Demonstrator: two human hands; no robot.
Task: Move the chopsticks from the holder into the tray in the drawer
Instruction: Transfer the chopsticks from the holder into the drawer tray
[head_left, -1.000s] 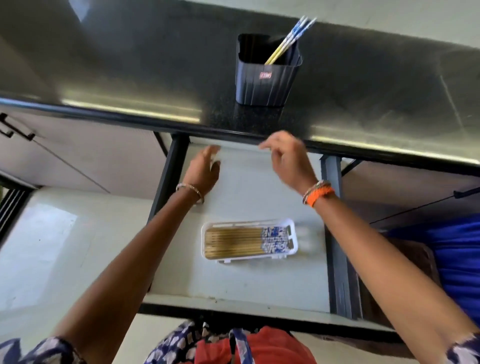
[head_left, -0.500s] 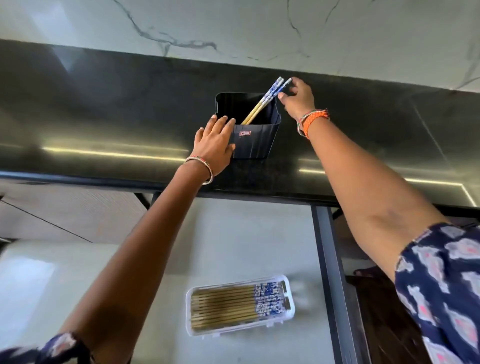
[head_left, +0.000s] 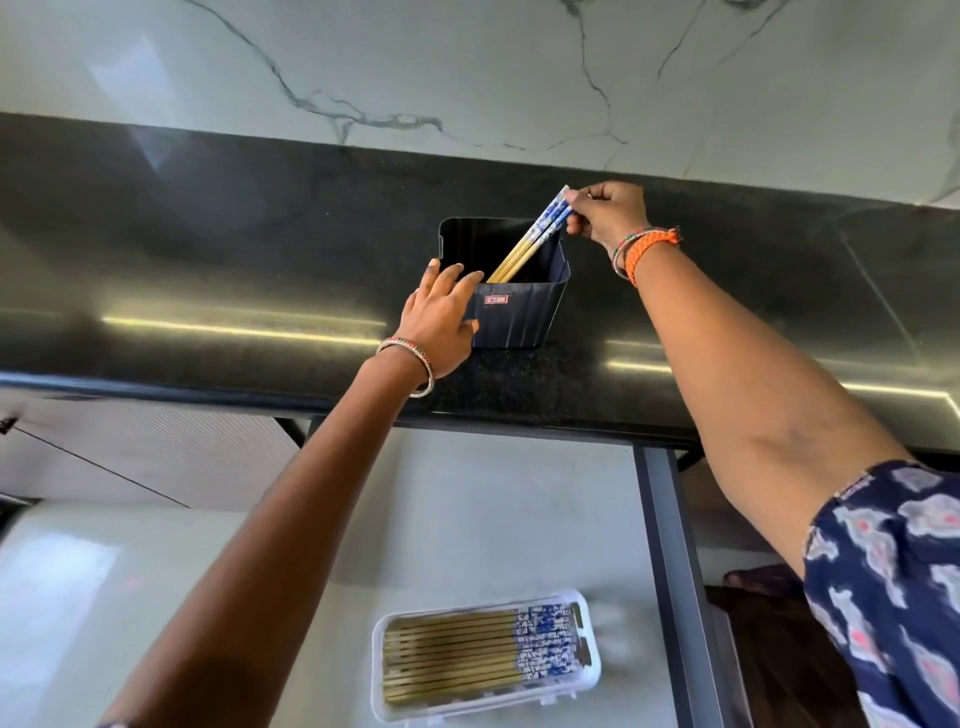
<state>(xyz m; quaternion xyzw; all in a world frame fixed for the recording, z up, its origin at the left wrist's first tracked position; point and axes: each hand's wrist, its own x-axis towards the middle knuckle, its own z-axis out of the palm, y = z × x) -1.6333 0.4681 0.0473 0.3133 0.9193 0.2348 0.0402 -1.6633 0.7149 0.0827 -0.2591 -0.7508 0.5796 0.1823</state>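
A dark ribbed holder (head_left: 522, 317) stands on the black countertop. A pair of chopsticks (head_left: 524, 244) with blue-patterned tops leans in it toward the right. My right hand (head_left: 605, 215) pinches their top ends above the holder's right rim. My left hand (head_left: 441, 317) rests flat against the holder's left front corner, fingers spread. Below, in the open drawer (head_left: 493, 519), a white tray (head_left: 589, 670) holds several chopsticks lying side by side, blue ends to the right.
The black countertop (head_left: 208, 270) runs across the view, with a marbled white wall (head_left: 467, 67) behind it. A dark drawer rail (head_left: 670, 571) borders the drawer on the right. Pale floor shows at the lower left.
Both hands rose from over the drawer to the counter. My left hand settled on the holder, and my right hand closed on the chopstick tops and lifted them slightly.
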